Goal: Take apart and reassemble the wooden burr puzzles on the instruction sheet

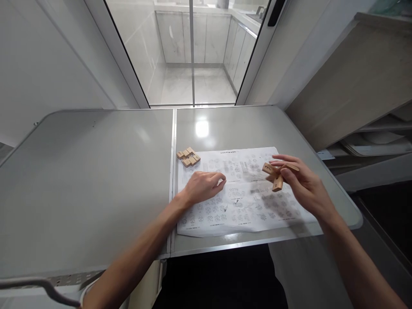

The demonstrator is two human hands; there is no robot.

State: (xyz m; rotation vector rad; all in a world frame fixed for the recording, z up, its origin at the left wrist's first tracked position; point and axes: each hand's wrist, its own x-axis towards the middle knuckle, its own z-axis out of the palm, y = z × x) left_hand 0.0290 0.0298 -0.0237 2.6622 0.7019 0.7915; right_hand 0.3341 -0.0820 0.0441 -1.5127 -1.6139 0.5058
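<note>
My right hand [304, 184] is raised over the right part of a printed paper sheet [231, 167]. Between its thumb and fingers it grips notched wooden puzzle pieces [277, 182], joined crosswise, with small dark marks on their ends. The hand covers part of them. My left hand [206, 186] rests on the left half of the sheet, its fingers curled in and the thumb close to the index finger; nothing shows in it. Just beyond it, more notched wooden puzzle pieces [189, 157] lie close together at the sheet's far left corner. Small diagrams cover the sheet.
The grey folding table [96, 171] has a metal seam [173, 171] left of the sheet. Past its far edge stands a glass door [193, 56]. Shelves [376, 146] holding items are at the right. A curved grey bar [35, 281] is at lower left.
</note>
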